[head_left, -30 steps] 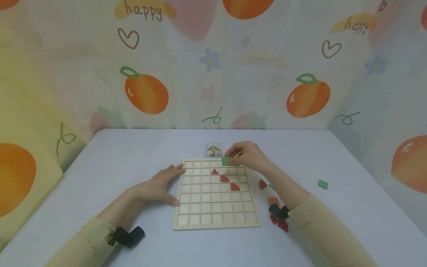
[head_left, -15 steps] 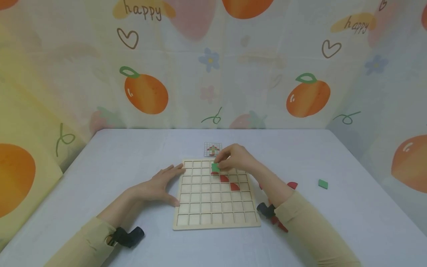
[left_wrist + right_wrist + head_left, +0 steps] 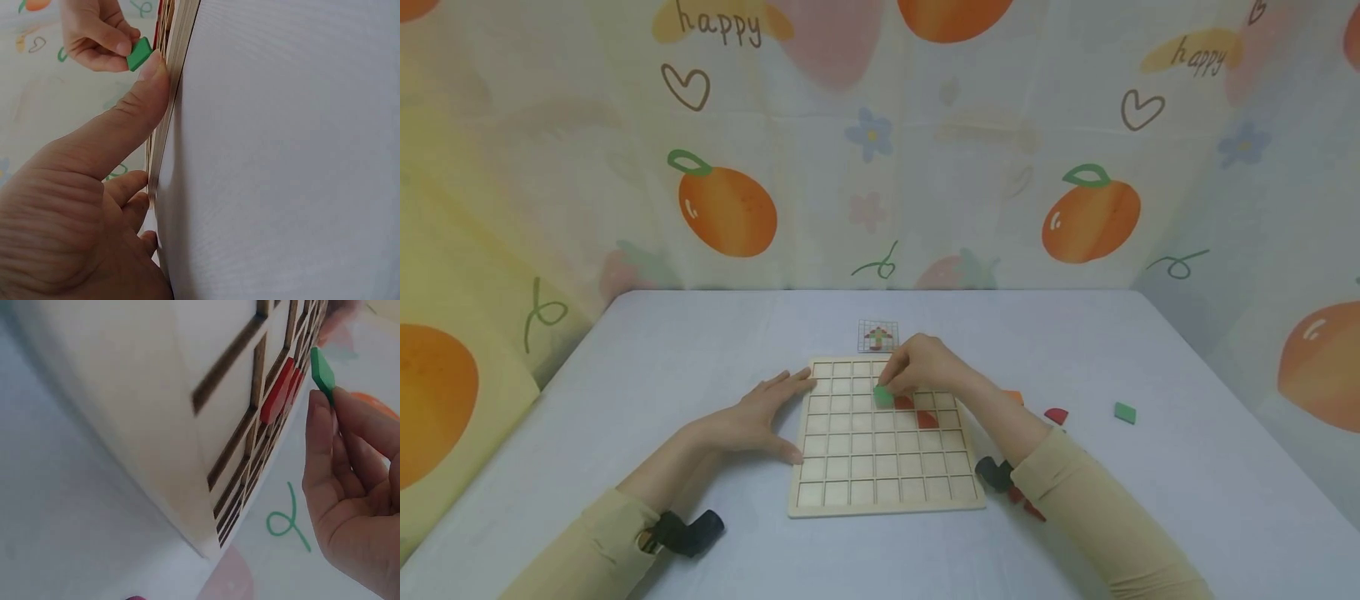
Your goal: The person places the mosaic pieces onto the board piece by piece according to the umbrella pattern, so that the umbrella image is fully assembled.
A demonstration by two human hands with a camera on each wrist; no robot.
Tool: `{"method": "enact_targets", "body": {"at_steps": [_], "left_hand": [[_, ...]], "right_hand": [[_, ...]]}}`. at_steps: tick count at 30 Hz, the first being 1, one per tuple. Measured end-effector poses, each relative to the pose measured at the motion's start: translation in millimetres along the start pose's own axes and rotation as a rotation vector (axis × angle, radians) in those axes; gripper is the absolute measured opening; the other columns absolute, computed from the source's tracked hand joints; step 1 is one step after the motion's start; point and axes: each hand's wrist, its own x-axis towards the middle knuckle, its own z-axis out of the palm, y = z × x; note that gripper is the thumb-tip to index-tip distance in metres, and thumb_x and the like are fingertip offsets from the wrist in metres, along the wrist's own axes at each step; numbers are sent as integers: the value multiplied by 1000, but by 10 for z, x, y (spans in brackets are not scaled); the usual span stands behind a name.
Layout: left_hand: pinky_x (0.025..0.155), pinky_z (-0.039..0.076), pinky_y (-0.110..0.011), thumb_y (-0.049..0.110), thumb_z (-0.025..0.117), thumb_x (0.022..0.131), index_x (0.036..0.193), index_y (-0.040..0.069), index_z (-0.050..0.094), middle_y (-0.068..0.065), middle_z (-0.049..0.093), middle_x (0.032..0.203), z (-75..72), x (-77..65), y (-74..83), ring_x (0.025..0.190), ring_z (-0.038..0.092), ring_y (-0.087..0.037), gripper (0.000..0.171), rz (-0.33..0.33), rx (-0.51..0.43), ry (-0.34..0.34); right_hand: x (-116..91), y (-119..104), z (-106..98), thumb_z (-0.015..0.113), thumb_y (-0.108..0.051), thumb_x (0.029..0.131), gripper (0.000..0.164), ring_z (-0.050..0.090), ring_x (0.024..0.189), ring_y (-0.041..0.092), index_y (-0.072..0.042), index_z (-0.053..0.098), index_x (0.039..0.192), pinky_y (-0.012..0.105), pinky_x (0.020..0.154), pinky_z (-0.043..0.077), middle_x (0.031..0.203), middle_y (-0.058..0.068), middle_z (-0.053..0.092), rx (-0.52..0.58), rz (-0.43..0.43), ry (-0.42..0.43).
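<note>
A green square tile (image 3: 883,396) is pinched between the thumb and fingers of my right hand (image 3: 925,365), just above the wooden grid board (image 3: 850,467). In the right wrist view the green tile (image 3: 322,372) is tilted and clear of the board's surface. Two red rounded tiles, the nearer one (image 3: 928,419) and the farther one (image 3: 903,402), sit in cells beside it. The red triangle's cell is hidden behind my right hand and the tile. My left hand (image 3: 752,421) rests with spread fingers against the board's left edge, its thumb (image 3: 134,106) touching the rim.
Behind the board lies a small pattern card (image 3: 877,336). To the right are a green tile (image 3: 1125,412), a red rounded tile (image 3: 1056,415), an orange piece (image 3: 1013,397) and more red pieces (image 3: 1033,510), partly covered by my right arm. A patterned cloth hangs behind the table.
My right hand has carried the green tile left from the board's far edge, then toward me, down over the grid near the red pieces. My left hand has stayed put.
</note>
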Motion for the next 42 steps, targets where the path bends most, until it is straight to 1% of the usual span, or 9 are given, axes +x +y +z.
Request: {"method": "enact_targets", "body": {"at_steps": [2,9,14,25,30,33,36,39,42], "left_hand": [[117,5,-75,42,87,70,156,10,25,-12,13,168,4,1,0,153,2,-48,111,-6,3,0],[118,5,-74,42,87,69,156,10,26,-11,12,169,4,1,-1,154,1,-47,111,-12,-5,-2],[117,4,-74,44,86,70,156,10,26,-11,12,169,16,7,-32,154,1,-46,111,-10,2,-3],[117,6,-75,47,86,69,157,14,25,-7,12,169,39,35,-76,154,1,-44,111,-37,9,-4],[118,5,-74,47,86,69,157,14,26,-8,12,169,37,39,-72,154,1,-45,111,-34,12,-2],[118,5,-74,46,86,69,156,14,26,-8,12,169,36,35,-65,154,2,-44,111,-37,10,-2],[118,5,-74,46,86,69,157,14,26,-8,12,169,34,30,-60,154,1,-44,111,-38,6,-4],[118,5,-74,46,86,69,156,14,26,-7,12,169,33,29,-66,154,1,-44,111,-32,1,-3],[118,5,-74,45,86,69,156,14,26,-7,12,169,35,34,-77,154,1,-45,111,-25,-1,-1]], "right_hand": [[1,6,12,74,-9,82,10,65,69,10,-15,79,88,22,67,55,87,-1,78,-20,-2,-1],[16,42,58,74,-9,82,11,60,93,10,-18,79,84,24,79,50,95,-6,77,-65,-14,3],[17,34,61,74,-8,82,11,60,93,11,-17,79,85,25,79,50,94,-4,77,-83,-33,-1],[7,26,66,74,-10,83,10,63,96,11,-20,79,85,28,84,52,91,-8,76,-83,-24,2],[2,41,38,74,-10,83,10,63,91,11,-19,79,85,26,78,53,91,-6,76,-74,-35,9],[-7,40,8,73,-12,83,8,63,87,12,-18,79,86,26,76,53,91,-5,76,-77,-37,13],[-21,47,-40,74,-15,83,7,64,87,12,-16,78,89,27,78,54,92,-4,76,-88,-36,18],[-38,71,-108,75,-15,82,10,65,89,13,-16,77,92,28,81,54,93,-3,76,-74,-30,19],[-52,112,-192,74,-13,82,13,64,86,13,-15,77,94,27,79,54,91,-1,75,-59,-26,23]]}}
